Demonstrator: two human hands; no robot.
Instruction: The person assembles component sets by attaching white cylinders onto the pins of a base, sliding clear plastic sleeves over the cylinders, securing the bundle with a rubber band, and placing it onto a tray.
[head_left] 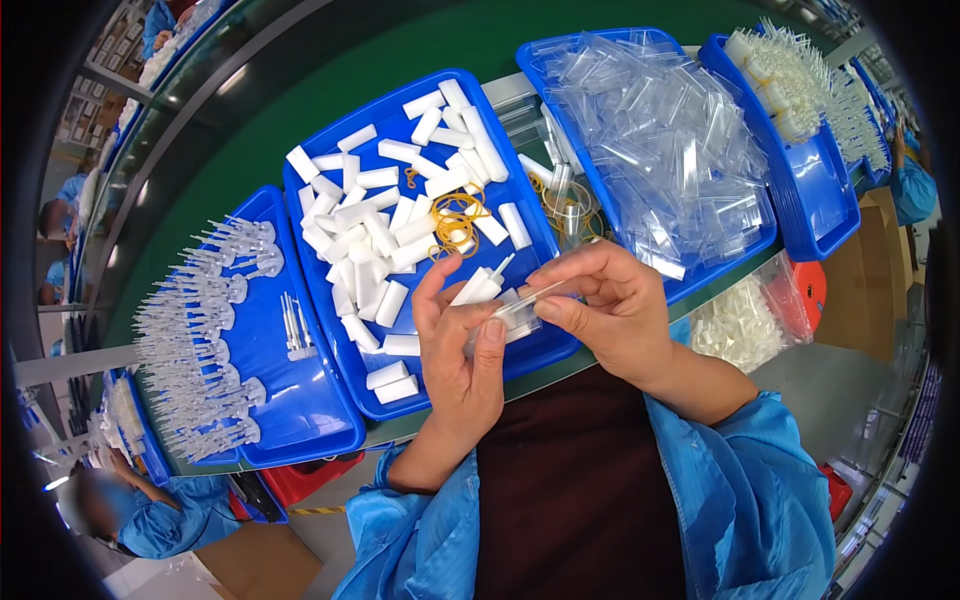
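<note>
Above the near edge of the middle blue tray [402,404], a small clear plastic sleeve [522,304] is held between my two hands. My left hand [458,362] pinches its left end with thumb and forefinger. At its other end, my right hand [612,312] grips with thumb and fingertips. White pieces [478,287], one with a thin tip, show just behind my left fingers; whether they are held or lie in the tray is unclear. Many short white foam-like cylinders [375,235] and yellow rubber bands [456,222] lie in that tray.
On the left, a blue tray [300,410] holds rows of thin white-tipped sticks [200,345]. To the right is a blue tray heaped with clear plastic sleeves [670,150], then another with bundled white sticks [785,85]. Below hangs a bag of white parts [740,325]. A co-worker [165,510] sits at lower left.
</note>
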